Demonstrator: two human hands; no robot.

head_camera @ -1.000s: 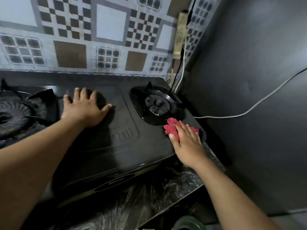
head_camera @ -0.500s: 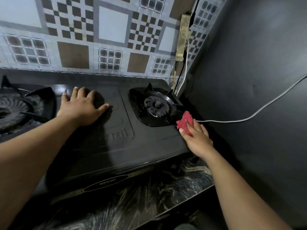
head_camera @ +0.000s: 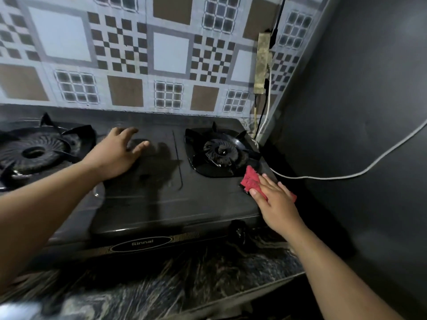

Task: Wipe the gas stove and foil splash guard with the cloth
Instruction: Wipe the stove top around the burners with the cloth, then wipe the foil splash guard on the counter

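The black two-burner gas stove (head_camera: 161,204) sits on a dark marbled counter. Its right burner (head_camera: 220,152) and left burner (head_camera: 32,152) are bare. My right hand (head_camera: 275,204) presses a red cloth (head_camera: 250,181) flat on the stove's right front corner, beside the right burner. My left hand (head_camera: 115,155) rests palm down on the stove's middle panel, fingers spread, holding nothing. The patterned foil splash guard (head_camera: 143,56) covers the wall behind the stove.
A dark grey wall (head_camera: 358,112) stands close on the right, with a white cable (head_camera: 346,175) running across it. A power strip (head_camera: 262,63) with cords hangs in the back corner. A control knob (head_camera: 238,229) sits on the stove's front. The marbled counter (head_camera: 184,285) edge runs below.
My right hand slid the cloth from the stove's front right area toward the right edge and stays there. My left hand stayed on the middle panel. The view shifted.
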